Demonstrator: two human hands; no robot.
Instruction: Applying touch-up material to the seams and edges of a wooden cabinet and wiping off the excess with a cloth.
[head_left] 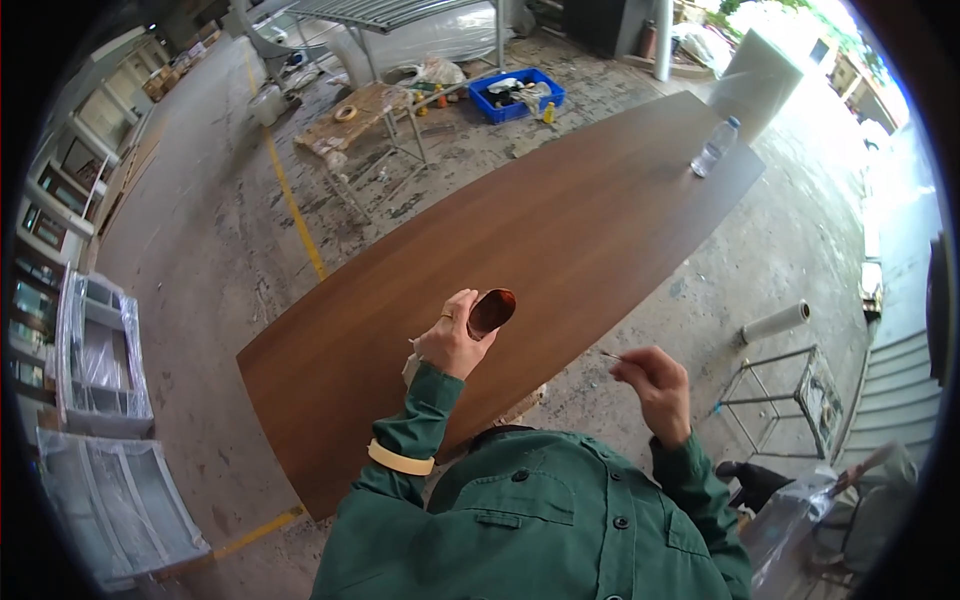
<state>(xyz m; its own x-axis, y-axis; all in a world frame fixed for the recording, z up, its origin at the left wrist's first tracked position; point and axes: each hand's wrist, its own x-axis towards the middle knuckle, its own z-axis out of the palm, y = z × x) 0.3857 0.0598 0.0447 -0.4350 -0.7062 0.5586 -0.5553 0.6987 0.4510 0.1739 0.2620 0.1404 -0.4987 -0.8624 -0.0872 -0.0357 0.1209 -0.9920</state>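
Observation:
My left hand (455, 338) is wrapped round a small cup (491, 313) with a dark reddish-brown inside, held over the wood-brown panel (540, 230). Some pale cloth or paper (411, 364) shows beside that hand; how it is held is hidden. To the right, past the panel's near edge, my right hand (655, 388) pinches a thin, stick-like tool (611, 355) pointing left toward the panel. Its tip is too small to make out. The cup and the tool are apart.
A clear plastic bottle (715, 148) stands near the panel's far right end, beside a large wrapped roll (757, 80). Beyond the panel are a blue crate (517, 95) and a low worktable (355, 118). At right are a film roll (776, 323) and a metal-framed stool (785, 400).

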